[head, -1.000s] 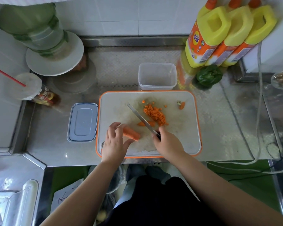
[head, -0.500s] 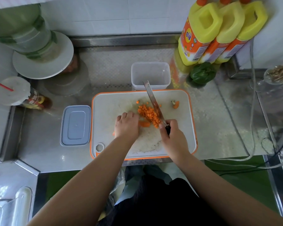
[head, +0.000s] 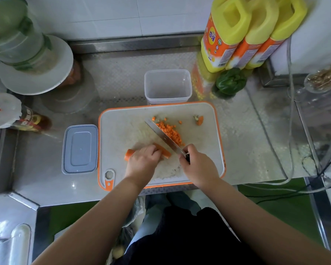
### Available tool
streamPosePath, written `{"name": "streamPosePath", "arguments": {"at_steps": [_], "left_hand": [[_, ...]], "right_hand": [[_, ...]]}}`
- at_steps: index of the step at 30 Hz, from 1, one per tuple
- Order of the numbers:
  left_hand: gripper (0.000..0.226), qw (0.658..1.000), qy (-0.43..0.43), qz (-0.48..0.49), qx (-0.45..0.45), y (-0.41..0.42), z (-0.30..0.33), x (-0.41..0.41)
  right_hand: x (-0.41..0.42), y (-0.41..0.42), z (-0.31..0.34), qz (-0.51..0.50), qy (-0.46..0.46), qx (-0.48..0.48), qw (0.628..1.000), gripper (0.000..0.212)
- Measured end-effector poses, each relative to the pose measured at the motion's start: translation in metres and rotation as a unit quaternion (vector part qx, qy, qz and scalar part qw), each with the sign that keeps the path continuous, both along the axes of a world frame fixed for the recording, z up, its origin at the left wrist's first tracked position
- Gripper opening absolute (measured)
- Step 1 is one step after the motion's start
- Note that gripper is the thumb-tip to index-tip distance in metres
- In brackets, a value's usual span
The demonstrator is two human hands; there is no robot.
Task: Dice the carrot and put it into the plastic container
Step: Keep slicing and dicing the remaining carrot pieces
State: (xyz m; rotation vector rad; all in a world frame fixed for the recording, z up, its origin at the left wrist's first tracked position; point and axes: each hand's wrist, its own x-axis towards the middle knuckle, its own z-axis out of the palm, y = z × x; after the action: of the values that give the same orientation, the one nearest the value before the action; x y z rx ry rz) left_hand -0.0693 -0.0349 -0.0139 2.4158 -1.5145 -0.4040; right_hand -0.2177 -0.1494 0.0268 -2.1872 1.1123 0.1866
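Since half a second ago the knife (head: 165, 137) has swung from pointing at the far container to lying diagonally, tip toward the far left, and the left hand (head: 142, 164) has drawn back toward the near side of the board, now on top of the uncut carrot piece (head: 161, 151).

In the head view, the left hand lies over the middle of that carrot piece with its fingers curled down around it; an orange end shows on each side of the hand. The right hand (head: 198, 165) is wrapped round the dark knife handle, just right of the carrot. The blade runs from that hand up and left, its flat side beside the heap of diced carrot (head: 170, 131), which sits near the middle of the orange-rimmed cutting board (head: 122, 131). A few loose cubes lie at the far edge of the heap, and a cut-off carrot end (head: 199, 120) lies apart toward the board's far right corner.

The clear plastic container (head: 168, 86) stands on the counter (head: 246, 140) just beyond the board's far edge, with no carrot visible inside. Its grey lid (head: 80, 149) lies flat just left of the board. Three yellow bottles (head: 250, 33) stand at the far right with a green pepper (head: 230, 82) in front of them.
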Motion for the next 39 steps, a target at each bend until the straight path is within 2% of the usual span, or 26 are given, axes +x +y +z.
{"name": "streamPosePath", "arguments": {"at_steps": [3, 7, 17, 25, 30, 39], "left_hand": [[0.016, 0.999, -0.019, -0.030, -0.022, 0.005, -0.013, -0.005], [0.025, 0.999, -0.016, -0.042, -0.030, -0.002, -0.016, -0.009], [0.031, 0.996, 0.022, -0.010, -0.087, -0.004, -0.023, -0.009], [0.023, 0.990, -0.023, -0.004, -0.138, -0.004, -0.029, -0.010], [0.023, 0.984, -0.017, -0.013, -0.174, -0.004, -0.026, -0.011], [0.019, 0.987, -0.028, -0.012, -0.159, -0.001, -0.026, -0.011]], "right_hand": [[0.001, 0.002, -0.003, 0.036, 0.032, -0.013, 0.999, 0.024], [0.000, 0.004, -0.006, 0.056, 0.054, -0.050, 0.996, 0.028], [-0.001, 0.008, 0.002, 0.099, 0.081, -0.034, 0.991, 0.031], [0.010, 0.010, 0.000, 0.094, 0.125, -0.040, 0.987, 0.009], [0.019, 0.010, -0.006, 0.087, 0.134, -0.024, 0.987, 0.015], [0.017, -0.006, -0.003, 0.083, 0.130, 0.041, 0.987, 0.030]]}}
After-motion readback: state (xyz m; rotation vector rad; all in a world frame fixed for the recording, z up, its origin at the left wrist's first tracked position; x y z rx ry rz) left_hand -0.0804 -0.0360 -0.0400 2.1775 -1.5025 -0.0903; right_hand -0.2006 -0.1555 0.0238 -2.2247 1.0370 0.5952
